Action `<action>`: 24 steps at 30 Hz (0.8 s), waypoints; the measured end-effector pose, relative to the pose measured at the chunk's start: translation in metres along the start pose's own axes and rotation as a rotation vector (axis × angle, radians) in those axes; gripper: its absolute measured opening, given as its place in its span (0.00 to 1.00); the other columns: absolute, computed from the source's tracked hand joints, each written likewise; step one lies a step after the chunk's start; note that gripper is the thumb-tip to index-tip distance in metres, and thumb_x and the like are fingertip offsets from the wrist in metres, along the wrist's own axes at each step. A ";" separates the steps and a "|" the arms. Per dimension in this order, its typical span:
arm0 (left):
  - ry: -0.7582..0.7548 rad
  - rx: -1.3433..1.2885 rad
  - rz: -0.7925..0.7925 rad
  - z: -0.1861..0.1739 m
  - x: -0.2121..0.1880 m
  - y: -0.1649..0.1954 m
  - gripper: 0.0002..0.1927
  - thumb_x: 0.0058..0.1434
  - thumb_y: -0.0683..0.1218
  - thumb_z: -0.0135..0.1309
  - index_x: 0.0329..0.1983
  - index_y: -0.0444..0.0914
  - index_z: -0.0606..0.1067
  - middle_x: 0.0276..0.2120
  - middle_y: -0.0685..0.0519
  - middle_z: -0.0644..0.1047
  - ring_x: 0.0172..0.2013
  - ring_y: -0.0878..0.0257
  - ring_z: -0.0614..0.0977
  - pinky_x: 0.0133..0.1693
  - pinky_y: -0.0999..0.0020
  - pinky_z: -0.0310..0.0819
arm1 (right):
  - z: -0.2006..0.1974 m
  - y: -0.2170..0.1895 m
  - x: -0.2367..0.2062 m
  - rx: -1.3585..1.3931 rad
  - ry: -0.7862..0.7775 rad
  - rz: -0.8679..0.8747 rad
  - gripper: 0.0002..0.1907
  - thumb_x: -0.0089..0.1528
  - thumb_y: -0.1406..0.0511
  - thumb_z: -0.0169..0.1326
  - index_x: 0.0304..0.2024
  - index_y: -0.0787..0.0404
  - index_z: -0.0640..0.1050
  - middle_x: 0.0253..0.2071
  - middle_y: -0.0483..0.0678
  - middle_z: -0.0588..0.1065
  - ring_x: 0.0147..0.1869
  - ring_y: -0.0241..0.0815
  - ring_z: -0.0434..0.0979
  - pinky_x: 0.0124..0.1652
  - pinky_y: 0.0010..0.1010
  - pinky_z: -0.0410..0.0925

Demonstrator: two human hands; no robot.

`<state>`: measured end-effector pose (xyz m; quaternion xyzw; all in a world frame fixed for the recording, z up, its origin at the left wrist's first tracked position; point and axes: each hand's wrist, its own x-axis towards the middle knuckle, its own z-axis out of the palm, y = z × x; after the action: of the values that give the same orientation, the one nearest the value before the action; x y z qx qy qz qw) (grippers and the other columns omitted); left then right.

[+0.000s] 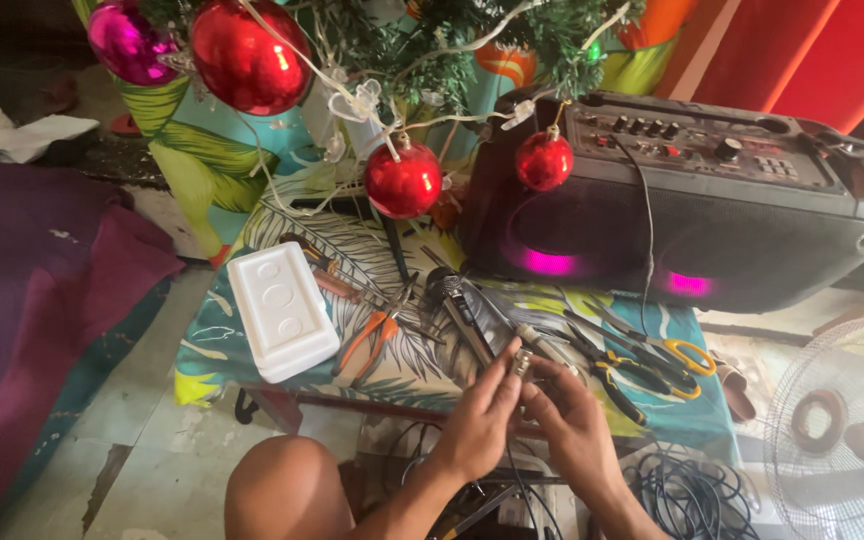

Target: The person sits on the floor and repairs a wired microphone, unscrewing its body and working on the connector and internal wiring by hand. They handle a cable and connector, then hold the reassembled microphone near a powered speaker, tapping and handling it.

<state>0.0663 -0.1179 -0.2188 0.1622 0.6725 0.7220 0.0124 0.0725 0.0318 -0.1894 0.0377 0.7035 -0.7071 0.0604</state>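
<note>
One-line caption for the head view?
Both hands, left and right, pinch a small metal connector over a tool-strewn table.

- Warm, fairly dim indoor light; colours saturated.
- Glare spots on the red baubles (249, 55).
- Pink glow from the speaker (692, 200).
- Wide-angle bending at the edges; slightly soft throughout.

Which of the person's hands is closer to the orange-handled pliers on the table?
The left. The left hand sits just right of and below the orange pliers, not touching them. The right hand is farther right, beyond the left hand, nearer the yellow-handled scissors.
</note>
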 end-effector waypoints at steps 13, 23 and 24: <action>-0.074 0.144 0.069 -0.003 -0.022 0.022 0.33 0.70 0.44 0.51 0.75 0.36 0.56 0.37 0.45 0.83 0.35 0.60 0.85 0.38 0.66 0.77 | -0.022 0.015 -0.013 0.045 0.024 -0.004 0.18 0.66 0.61 0.49 0.55 0.64 0.77 0.42 0.49 0.82 0.42 0.42 0.85 0.37 0.29 0.75; 0.173 0.246 -0.112 -0.029 -0.010 0.001 0.17 0.67 0.52 0.50 0.53 0.39 0.78 0.29 0.52 0.80 0.28 0.65 0.80 0.31 0.64 0.75 | -0.031 -0.024 -0.020 -0.312 -0.110 0.040 0.32 0.60 0.57 0.53 0.67 0.51 0.68 0.51 0.43 0.80 0.45 0.38 0.86 0.23 0.26 0.72; 0.215 0.220 -0.153 -0.034 -0.008 0.002 0.19 0.66 0.54 0.50 0.53 0.40 0.78 0.27 0.52 0.79 0.27 0.64 0.79 0.30 0.63 0.74 | -0.036 -0.024 -0.019 -0.295 -0.100 0.061 0.30 0.59 0.58 0.53 0.65 0.53 0.70 0.49 0.43 0.81 0.43 0.40 0.86 0.26 0.29 0.75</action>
<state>0.0660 -0.1532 -0.2198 0.0329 0.7553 0.6541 -0.0226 0.0870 0.0687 -0.1637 0.0147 0.7945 -0.5948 0.1218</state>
